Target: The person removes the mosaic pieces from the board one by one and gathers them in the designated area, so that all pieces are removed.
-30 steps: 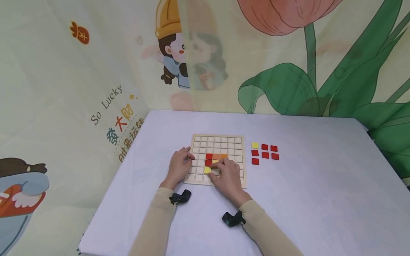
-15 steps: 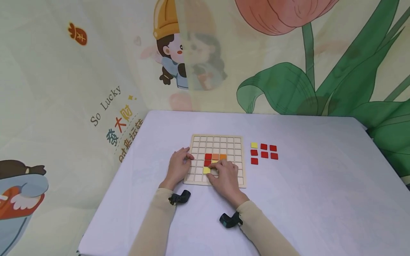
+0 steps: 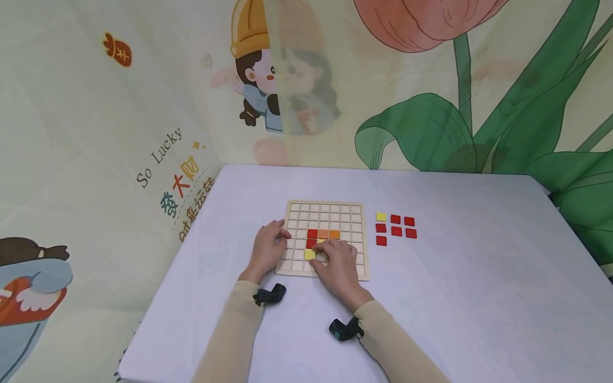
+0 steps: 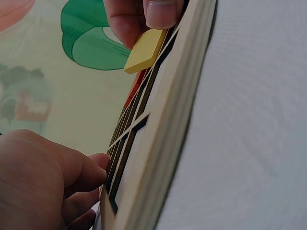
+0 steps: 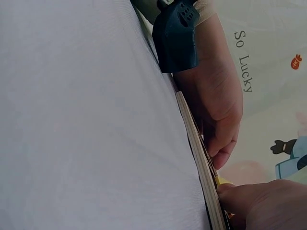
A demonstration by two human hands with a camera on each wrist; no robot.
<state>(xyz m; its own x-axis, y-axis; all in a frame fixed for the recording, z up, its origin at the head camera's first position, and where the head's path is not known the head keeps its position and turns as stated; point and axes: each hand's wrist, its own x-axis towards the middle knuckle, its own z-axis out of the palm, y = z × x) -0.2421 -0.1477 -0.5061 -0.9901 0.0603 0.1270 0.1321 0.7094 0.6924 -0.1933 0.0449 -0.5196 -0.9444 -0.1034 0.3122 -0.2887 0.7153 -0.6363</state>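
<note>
A square wooden grid board (image 3: pixel 292 208) lies on the table. My left hand (image 3: pixel 266 248) rests at its left edge, fingertips touching the rim and loosely bent. Over the board's lower middle, my right hand (image 3: pixel 339 266) pinches a yellow tile (image 4: pixel 145 50) between thumb and finger. In the left wrist view this tile stands tilted above the cells. The right wrist view shows only a sliver of yellow by the right thumb. Red tiles (image 3: pixel 312 234) and orange tiles (image 3: pixel 334 234) sit in cells just beyond that hand, and another yellow tile is partly covered by its fingers.
Right of the board, several loose red tiles (image 3: pixel 396 231) and one yellow tile (image 3: pixel 381 217) lie on the white tablecloth (image 3: pixel 469 276). A black wrist camera (image 3: pixel 270 294) is strapped to the left wrist, another camera (image 3: pixel 346 329) to the right. A printed curtain (image 3: pixel 421 69) hangs behind the table.
My right hand has shifted only very slightly toward the left and stays over the same cells. The left hand keeps its place, and the tiles look unchanged.
</note>
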